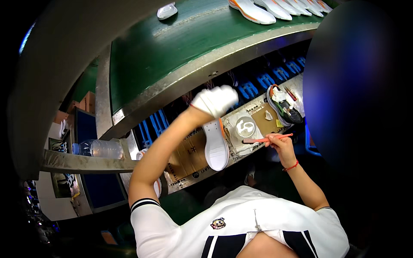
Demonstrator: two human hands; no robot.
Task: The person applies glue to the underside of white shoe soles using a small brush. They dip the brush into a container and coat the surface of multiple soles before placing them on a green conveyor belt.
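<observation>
My left hand (215,101), in a white glove, is over the far end of a white shoe sole (216,148) with an orange edge. Motion smears the glove, so its fingers and any grip are unclear. The sole lies on a cardboard sheet (187,155) on the narrow bench. My bare right hand (279,146) is closed round a brush (278,137) with a pinkish-red handle. The brush's dark tip points left, beside the near rim of a round container (245,128) with white liquid in it. That container stands on crumpled, stained white paper (243,148).
Beyond the bench runs a green conveyor belt (180,47) with a metal edge, carrying several white soles (254,10) at the far right. Blue racks (265,80) line the gap below. A multicoloured shoe (284,106) stands right. A plastic bottle (101,148) lies left.
</observation>
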